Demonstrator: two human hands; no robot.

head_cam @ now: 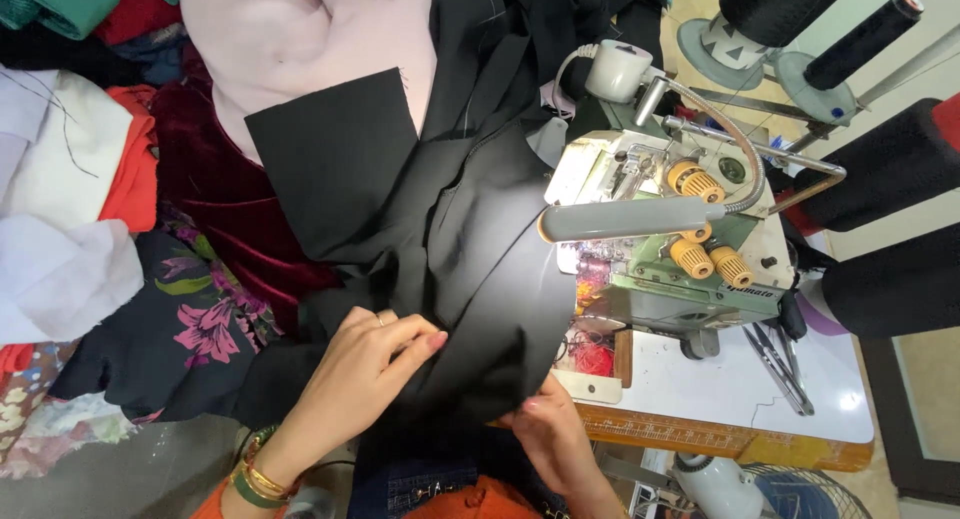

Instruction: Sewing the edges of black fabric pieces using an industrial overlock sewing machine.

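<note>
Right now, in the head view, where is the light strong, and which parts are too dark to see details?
In the head view, glare washes out the white table by the sewing machine and brightens the black fabric near it; the fabric's folds under the left hand and right hand merge into black; the thread cones at the right edge look stretched by the wide lens.

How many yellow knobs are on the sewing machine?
3: one upper knob above the lamp arm, and two lower knobs side by side below it. Others may be hidden behind the arm.
</note>
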